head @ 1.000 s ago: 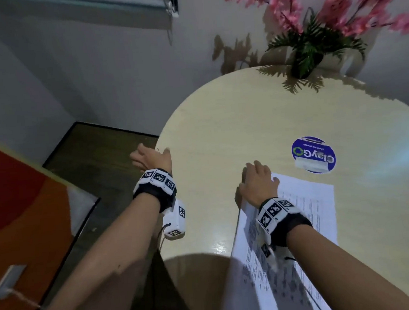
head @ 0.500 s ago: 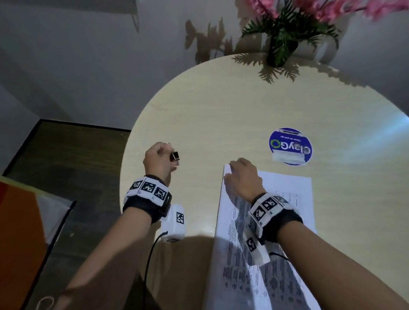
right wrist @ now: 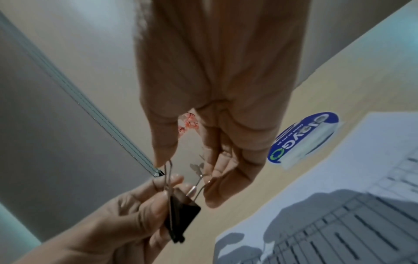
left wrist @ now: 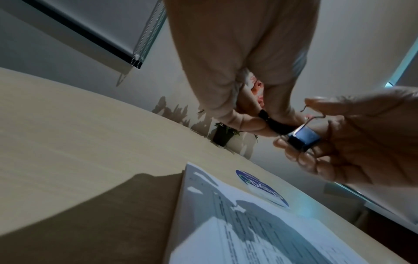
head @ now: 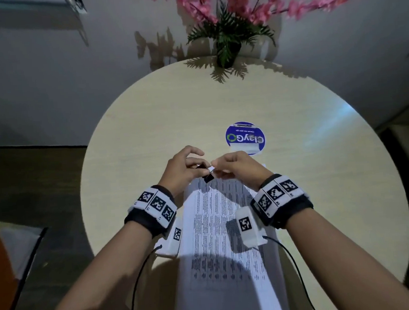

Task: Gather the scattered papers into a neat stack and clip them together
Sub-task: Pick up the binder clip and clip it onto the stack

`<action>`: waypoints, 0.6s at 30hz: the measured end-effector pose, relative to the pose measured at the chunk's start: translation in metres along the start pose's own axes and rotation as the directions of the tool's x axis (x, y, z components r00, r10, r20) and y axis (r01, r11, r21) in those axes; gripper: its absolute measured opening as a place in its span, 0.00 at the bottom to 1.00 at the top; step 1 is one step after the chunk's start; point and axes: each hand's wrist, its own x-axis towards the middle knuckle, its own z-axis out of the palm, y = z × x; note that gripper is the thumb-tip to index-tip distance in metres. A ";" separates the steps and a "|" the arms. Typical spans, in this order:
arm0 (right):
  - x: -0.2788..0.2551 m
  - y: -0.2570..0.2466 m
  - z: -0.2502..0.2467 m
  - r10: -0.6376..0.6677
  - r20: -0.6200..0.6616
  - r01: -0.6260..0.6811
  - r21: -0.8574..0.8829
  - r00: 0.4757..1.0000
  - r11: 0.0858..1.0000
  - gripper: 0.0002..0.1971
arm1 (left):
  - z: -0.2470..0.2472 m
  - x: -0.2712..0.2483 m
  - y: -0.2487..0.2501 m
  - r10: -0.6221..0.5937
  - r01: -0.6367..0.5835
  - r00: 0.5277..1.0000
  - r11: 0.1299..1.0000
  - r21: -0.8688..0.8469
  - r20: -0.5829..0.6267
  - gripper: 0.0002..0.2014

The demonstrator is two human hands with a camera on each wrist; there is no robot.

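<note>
A stack of printed papers [head: 220,239] lies flat on the round pale table [head: 148,134], its near end hanging over the front edge. Both hands meet just above the stack's far end and hold a small black binder clip [head: 207,175]. My left hand [head: 197,165] pinches the clip's black body [right wrist: 181,219]. My right hand [head: 220,169] pinches its two wire handles, thumb on one and a finger on the other, as the right wrist view shows. In the left wrist view the clip [left wrist: 303,138] hangs clear above the papers [left wrist: 248,232].
A round blue sticker [head: 245,137] sits on the table just beyond the hands. A potted plant with pink flowers [head: 226,43] stands at the far edge against the wall. Dark floor and an orange panel [head: 0,281] lie to the left.
My left hand has carried the clip from the table's left edge to the middle. My right hand has lifted off the papers and taken hold of the clip's handles.
</note>
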 end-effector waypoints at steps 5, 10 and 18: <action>0.001 0.006 -0.009 -0.044 -0.071 0.045 0.013 0.997 0.999 0.01 | 0.010 0.007 0.005 0.001 -0.001 1.000 0.999 0.035 0.009 0.21; 0.019 0.037 -0.016 0.024 -0.279 -0.039 -0.048 0.960 0.998 0.10 | 0.009 0.018 -0.020 -0.150 0.228 0.959 0.910 0.346 -0.239 0.28; 0.021 0.077 -0.011 0.187 -0.387 -0.114 0.204 0.903 0.972 0.05 | 0.034 0.017 -0.039 -0.304 0.478 0.878 0.601 0.641 -0.369 0.34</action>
